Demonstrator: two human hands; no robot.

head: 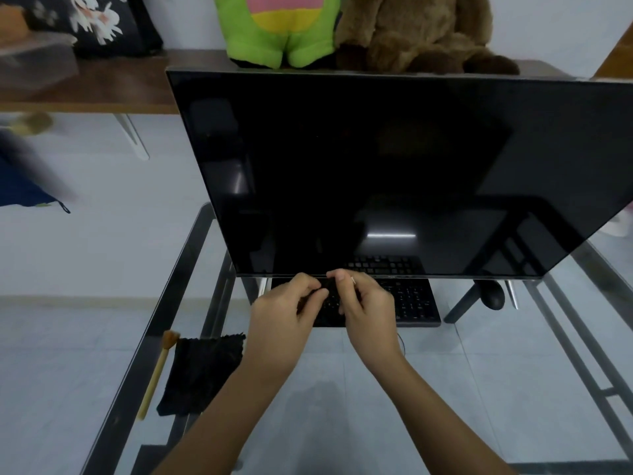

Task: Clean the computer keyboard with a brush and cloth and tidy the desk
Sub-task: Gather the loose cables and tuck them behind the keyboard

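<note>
A black keyboard [414, 299] lies on the glass desk [359, 406], partly under the lower edge of the dark monitor [394, 173]. My left hand [284, 310] and my right hand [368, 306] sit close together over its left half. Their fingers are curled and the thumbs meet near the keyboard's far edge, gripping it. A brush [156, 375] with a pale wooden handle and brown bristles lies near the desk's left edge. A black cloth [202, 371] lies flat just right of the brush. Both are apart from my hands.
A black mouse [493, 294] sits right of the keyboard, under the monitor's right corner. Behind the monitor, a wooden shelf [113, 87] carries a green plush toy [277, 32], a brown plush toy [421, 36] and a dark flowered cushion [102, 22]. The black desk frame [161, 303] shows through the glass.
</note>
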